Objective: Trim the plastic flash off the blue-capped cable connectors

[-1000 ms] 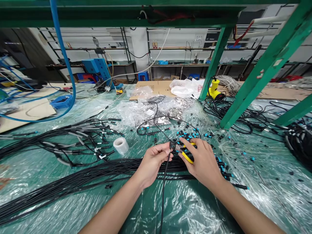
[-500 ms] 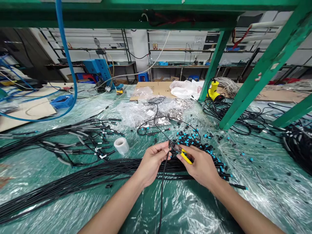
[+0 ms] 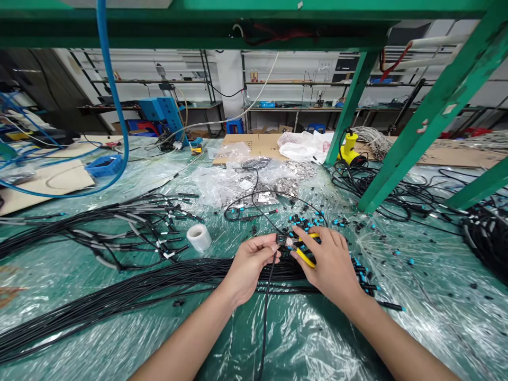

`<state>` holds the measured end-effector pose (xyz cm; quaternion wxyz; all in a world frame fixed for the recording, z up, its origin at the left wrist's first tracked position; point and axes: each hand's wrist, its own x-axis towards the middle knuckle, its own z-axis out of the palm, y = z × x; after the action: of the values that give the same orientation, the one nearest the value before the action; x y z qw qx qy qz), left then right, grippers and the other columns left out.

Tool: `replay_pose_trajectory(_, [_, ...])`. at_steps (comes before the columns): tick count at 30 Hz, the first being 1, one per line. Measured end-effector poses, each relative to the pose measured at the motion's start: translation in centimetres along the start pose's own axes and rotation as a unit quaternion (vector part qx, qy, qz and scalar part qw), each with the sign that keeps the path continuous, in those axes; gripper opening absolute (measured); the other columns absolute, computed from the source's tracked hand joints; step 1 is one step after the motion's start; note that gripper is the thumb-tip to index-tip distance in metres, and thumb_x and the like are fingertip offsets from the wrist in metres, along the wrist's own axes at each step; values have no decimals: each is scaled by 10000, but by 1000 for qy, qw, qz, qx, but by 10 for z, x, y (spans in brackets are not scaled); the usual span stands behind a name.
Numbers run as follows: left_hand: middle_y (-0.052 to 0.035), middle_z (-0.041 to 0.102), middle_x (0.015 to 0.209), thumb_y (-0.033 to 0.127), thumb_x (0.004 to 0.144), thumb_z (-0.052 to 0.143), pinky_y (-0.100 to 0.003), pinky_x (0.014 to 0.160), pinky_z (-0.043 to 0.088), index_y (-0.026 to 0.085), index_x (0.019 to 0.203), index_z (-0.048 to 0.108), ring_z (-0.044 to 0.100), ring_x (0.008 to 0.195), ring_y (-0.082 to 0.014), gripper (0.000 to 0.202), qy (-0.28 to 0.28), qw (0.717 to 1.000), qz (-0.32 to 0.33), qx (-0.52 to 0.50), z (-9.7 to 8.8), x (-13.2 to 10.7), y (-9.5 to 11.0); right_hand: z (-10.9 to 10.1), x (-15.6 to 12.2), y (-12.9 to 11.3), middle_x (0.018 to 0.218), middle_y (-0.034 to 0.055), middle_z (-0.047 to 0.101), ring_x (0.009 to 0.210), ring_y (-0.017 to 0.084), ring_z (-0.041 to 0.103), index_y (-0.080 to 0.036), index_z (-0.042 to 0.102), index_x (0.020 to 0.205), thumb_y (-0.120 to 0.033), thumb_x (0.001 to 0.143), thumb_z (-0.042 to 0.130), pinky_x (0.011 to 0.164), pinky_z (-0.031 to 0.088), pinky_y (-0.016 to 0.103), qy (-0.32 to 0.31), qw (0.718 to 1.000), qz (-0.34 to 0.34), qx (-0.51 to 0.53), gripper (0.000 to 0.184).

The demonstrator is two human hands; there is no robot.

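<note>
My left hand (image 3: 251, 265) pinches a thin black cable (image 3: 265, 312) near a small dark piece on it. The cable hangs down toward me and also runs up and away over the bench. In my right hand (image 3: 330, 264) is a pair of cutting pliers with yellow handles (image 3: 305, 257), its handles spread apart. The metal jaws meet the cable right beside my left fingertips; whether they grip it I cannot tell. Beneath both hands lies a long bundle of black cables (image 3: 151, 288). Many small black and blue connector pieces (image 3: 305, 221) are strewn just beyond my right hand.
A roll of clear tape (image 3: 199, 237) stands left of my hands. Plastic bags of metal parts (image 3: 254, 185) lie ahead. Another cable bundle (image 3: 99, 217) spreads at left. Green frame posts (image 3: 428, 116) rise at right, and a blue hose (image 3: 112, 95) hangs at left.
The pliers' handles have spread wider as my right fingers opened out. My left hand keeps its pinch on the cable, and the view has shifted very slightly.
</note>
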<state>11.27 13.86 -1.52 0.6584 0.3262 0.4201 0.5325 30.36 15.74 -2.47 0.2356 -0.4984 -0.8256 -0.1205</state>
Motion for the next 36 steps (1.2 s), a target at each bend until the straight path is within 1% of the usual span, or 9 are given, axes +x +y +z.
replay_pose_trajectory(10, [-39,690,820,292,659,804,-253,720,440,129,922,747,566,699,-85,314,27,1000,3,14,1,1,-2,0,-2,-4,966,55,587,897,225,552,-355,455,1397,-530,934,441,793,440,356,-82,996,25,9,494])
replay_pose_trajectory(16, [-42,670,807,295,719,752,-263,741,420,114,1024,721,545,708,-89,357,10,999,12,43,-4,2,-2,-9,-3,-10,971,15,656,831,196,612,-376,561,1298,-567,914,456,746,449,305,-170,959,120,194,442])
replay_pose_trajectory(19, [-31,655,789,302,751,729,-261,735,409,118,1041,712,535,695,-84,344,-9,998,22,54,-5,2,-1,-16,0,-8,860,8,640,770,167,571,-294,641,1206,-596,881,501,721,436,275,-225,885,143,380,465])
replay_pose_trajectory(23, [-28,646,804,305,747,738,-254,724,400,117,1051,707,523,697,-80,359,-19,998,29,56,-7,2,3,-20,2,-7,696,-25,467,569,84,398,-212,632,1196,-613,853,539,514,317,208,-336,696,220,596,536])
replay_pose_trajectory(25, [-18,638,785,300,747,738,-252,724,400,123,1064,706,517,691,-76,364,-21,998,32,54,-7,2,5,-19,1,-9,700,-27,444,546,78,369,-214,599,1243,-617,864,512,483,286,207,-356,659,238,618,560])
replay_pose_trajectory(26, [-15,638,783,296,745,739,-252,727,402,127,1070,706,516,688,-73,368,-18,998,33,50,-7,2,5,-18,0,-11,725,-17,471,573,88,402,-223,597,1246,-613,870,503,508,320,214,-339,691,228,596,550])
replay_pose_trajectory(30, [-25,660,806,290,736,746,-256,736,413,134,1057,719,531,690,-75,358,-6,999,28,36,-6,0,4,-9,-5,-16,998,47,583,911,203,528,-308,546,1319,-558,889,508,848,436,355,-134,941,139,279,499])
replay_pose_trajectory(32, [-29,667,812,293,735,747,-257,736,419,139,1040,727,538,692,-76,342,-7,999,24,34,-3,-1,3,-5,-6,-16,1096,68,562,1017,248,507,-332,461,1396,-542,902,491,917,416,420,-64,984,102,132,538])
replay_pose_trajectory(36, [-30,673,828,289,725,754,-254,728,426,148,1029,733,540,692,-76,335,-4,999,23,29,2,-4,-1,-1,-6,-11,1121,81,547,1028,250,514,-327,400,1438,-538,920,462,900,439,407,-39,996,66,39,563])
